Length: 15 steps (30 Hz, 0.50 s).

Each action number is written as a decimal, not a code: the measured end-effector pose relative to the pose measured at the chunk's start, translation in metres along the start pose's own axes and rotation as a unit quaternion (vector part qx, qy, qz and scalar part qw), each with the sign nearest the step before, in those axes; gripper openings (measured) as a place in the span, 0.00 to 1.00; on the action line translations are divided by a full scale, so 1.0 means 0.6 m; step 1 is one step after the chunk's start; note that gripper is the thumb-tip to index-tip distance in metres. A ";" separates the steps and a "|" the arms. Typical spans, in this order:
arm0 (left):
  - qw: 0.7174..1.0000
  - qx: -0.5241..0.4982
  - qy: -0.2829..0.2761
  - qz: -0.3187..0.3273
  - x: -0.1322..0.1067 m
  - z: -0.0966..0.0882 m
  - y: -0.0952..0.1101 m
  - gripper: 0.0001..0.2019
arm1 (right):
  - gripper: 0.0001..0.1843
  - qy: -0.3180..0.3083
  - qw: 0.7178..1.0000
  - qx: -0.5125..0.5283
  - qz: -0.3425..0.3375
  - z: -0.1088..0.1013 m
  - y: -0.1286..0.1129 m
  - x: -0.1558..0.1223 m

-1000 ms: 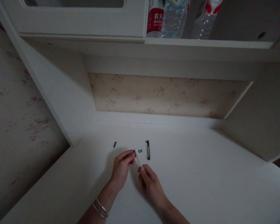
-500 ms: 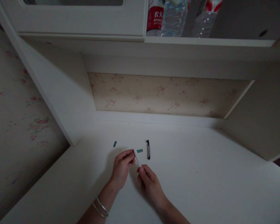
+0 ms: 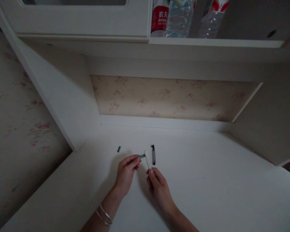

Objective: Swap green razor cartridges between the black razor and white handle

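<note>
My left hand (image 3: 127,172) is closed, pinching one end of a small green-and-black razor cartridge (image 3: 141,156). In my right hand (image 3: 159,187) is the lower part of a slim white stick (image 3: 147,159), wider and rounded at its far end. The stick points up and away, and its upper part meets or overlaps the cartridge's right end; I cannot tell whether they touch. Just right of the stick, a black razor handle (image 3: 154,155) lies on the white desk (image 3: 207,193). Another green-and-black razor cartridge (image 3: 119,149) rests on the desk beyond my left hand.
An upright side panel (image 3: 62,93) bounds the desk on the left, and another panel (image 3: 268,119) on the right. Overhead is a cabinet shelf (image 3: 215,42) with a red-labelled bottle (image 3: 159,19) and clear plastic bottles (image 3: 180,19). Flowered wallpaper (image 3: 159,96) covers the back.
My right hand has moved the white stick a little to the right and away. More of the cartridge now shows between my left fingers and the stick. My left hand has barely moved.
</note>
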<state>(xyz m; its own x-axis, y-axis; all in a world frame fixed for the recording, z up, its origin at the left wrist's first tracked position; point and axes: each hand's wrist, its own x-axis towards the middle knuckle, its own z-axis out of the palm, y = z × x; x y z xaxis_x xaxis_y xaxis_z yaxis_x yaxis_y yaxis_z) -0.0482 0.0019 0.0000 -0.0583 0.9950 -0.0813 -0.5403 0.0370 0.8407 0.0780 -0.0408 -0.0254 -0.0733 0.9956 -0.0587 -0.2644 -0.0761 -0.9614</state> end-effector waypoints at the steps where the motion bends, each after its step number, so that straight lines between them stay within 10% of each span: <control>1: 1.000 -0.002 -0.001 -0.001 0.000 0.000 0.000 0.13 | 0.25 0.011 1.000 0.005 0.002 -0.001 -0.002 0.001; 8: 1.000 0.014 -0.002 0.008 -0.002 0.001 0.002 0.13 | 0.22 -0.037 0.999 -0.033 -0.003 0.001 0.008 -0.004; 15: 1.000 -0.004 0.000 0.006 0.000 0.001 0.001 0.13 | 0.24 0.057 0.998 -0.009 0.004 -0.019 -0.023 0.005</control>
<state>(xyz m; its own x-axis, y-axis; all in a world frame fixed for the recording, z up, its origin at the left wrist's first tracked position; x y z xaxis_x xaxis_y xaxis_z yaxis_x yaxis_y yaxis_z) -0.0481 0.0017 0.0007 -0.0647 0.9955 -0.0699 -0.5467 0.0233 0.8370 0.0922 -0.0364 -0.0150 0.0349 0.9948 -0.0952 -0.2462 -0.0838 -0.9656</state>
